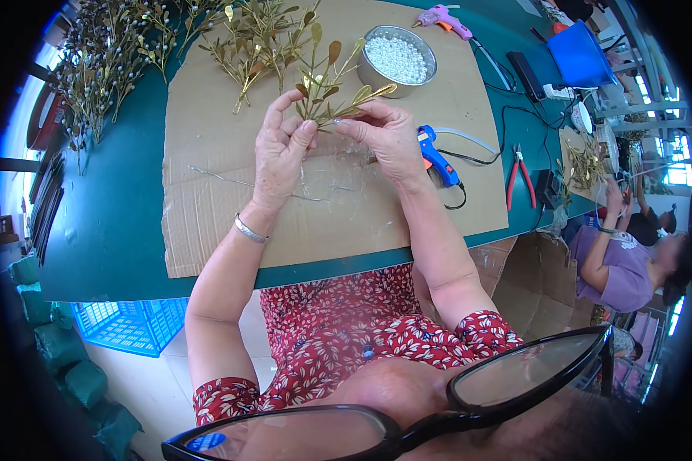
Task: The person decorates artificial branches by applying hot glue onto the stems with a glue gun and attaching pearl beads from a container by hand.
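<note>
My L hand (284, 146) and R hand (384, 138) meet over the cardboard, w/ the gold-leaf sprig (321, 81) held up between them, leaves fanning away from me, just short of the bowl. L thumb & fingers pinch it low, near the base. R thumb & fingers are drawn narrow at its lower stems; from my end I can't tell if they're closed on a stem, a tiny pc or just resting. To do it well I'd hold L as the steady anchor, make only small moves w/ R fingertips & go easy, since thin stems prob. bend and twist if squeezed

Around, big to small: green table (131, 207), then the cardboard sheet (207, 223) as work mat. Berried branches (104, 65) are piled far L; loose gold sprigs (261, 46) lie beyond L hand, so leaves could snag. Metal bowl (380, 83) of pearly beads (396, 58) sits close past the fingers, an easy knock IMO. Blue glue gun (437, 157) is right beside R wrist, its nozzle end hidden; I'd treat it as hot. Pink glue gun (446, 21) & red-handled pliers (520, 184) are well off to R. Thin wire (221, 175) runs under both hands, approx. crosswise, & could catch
</note>
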Available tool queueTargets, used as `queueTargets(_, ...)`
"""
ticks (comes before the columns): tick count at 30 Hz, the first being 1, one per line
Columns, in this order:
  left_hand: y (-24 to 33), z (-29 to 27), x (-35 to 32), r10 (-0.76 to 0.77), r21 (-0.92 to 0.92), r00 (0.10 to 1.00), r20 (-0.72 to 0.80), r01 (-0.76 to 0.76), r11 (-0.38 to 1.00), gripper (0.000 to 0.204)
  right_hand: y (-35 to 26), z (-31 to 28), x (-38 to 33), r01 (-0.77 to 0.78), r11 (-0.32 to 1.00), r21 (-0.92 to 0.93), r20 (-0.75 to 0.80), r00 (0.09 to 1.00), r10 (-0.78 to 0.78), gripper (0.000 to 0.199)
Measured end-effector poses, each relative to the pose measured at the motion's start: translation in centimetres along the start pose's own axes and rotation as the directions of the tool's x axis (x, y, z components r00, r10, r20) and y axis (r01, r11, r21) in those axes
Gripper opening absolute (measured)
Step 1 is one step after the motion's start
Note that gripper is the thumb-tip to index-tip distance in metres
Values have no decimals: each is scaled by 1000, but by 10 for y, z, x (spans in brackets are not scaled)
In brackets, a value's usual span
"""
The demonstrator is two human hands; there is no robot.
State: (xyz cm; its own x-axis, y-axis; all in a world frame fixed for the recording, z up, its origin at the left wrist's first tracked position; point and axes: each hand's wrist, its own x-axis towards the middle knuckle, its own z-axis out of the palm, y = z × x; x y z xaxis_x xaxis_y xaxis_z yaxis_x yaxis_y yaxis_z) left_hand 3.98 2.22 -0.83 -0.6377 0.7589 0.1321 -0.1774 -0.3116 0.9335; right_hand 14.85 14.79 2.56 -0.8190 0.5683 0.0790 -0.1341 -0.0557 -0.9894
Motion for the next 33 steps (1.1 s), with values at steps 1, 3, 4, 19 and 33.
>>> queueTargets(1, 0, 1, 0, -7, -26, 1000, -11, 6, 1000, 45, 2, -1, 0, 1, 1000, 0, -1, 1000, -1, 14)
queueTargets(3, 0, 0, -1, -8, -17, 1000, -6, 8, 1000, 45, 8, -2, 1, 43, 999, 22, -11, 999, -43, 25)
queueTargets(4, -1, 0, -1, -9, -9, 1000, -1, 9, 1000, 45, 8, -2, 1, 45, 999, 24, -10, 999, -44, 25)
queueTargets(19, -5, 2, 1, 24, 3, 1000, -11, -24, 1000, 43, 6, -2, 4, 66, 997, 42, 63, 996, -68, 25)
queueTargets(33, -3, 2, 0, 13, -10, 1000, -2, -13, 1000, 44, 1, 0, 2, 11, 1000, -16, 61, 998, -10, 17)
